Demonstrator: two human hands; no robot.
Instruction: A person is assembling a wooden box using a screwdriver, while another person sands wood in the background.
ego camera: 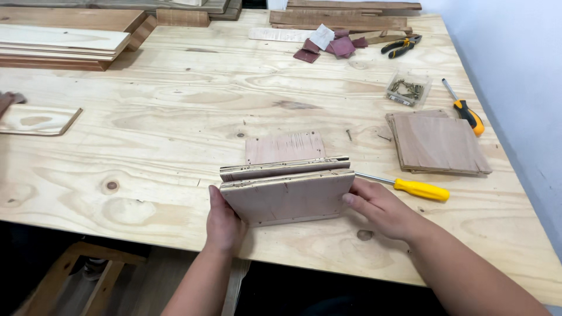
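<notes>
Head view, lower half of frame. Two arms enter from the bottom edge, both bare from wrist to as far up as the frame shows; no sleeves, cuffs or gloves visible. Left hand point(224, 225), lower centre: no ring, watch or band seen. Right hand point(380, 208), right of centre: likewise unadorned. Fingers point(358, 202) of the right hand show short, unpainted nails. Right forearm looks broader, being nearer the camera.

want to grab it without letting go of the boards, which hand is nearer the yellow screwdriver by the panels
Right. The right hand holds the right edge of the wooden panels, just beside the yellow screwdriver. The left hand grips the panels' left edge, on the far side from it.
</notes>
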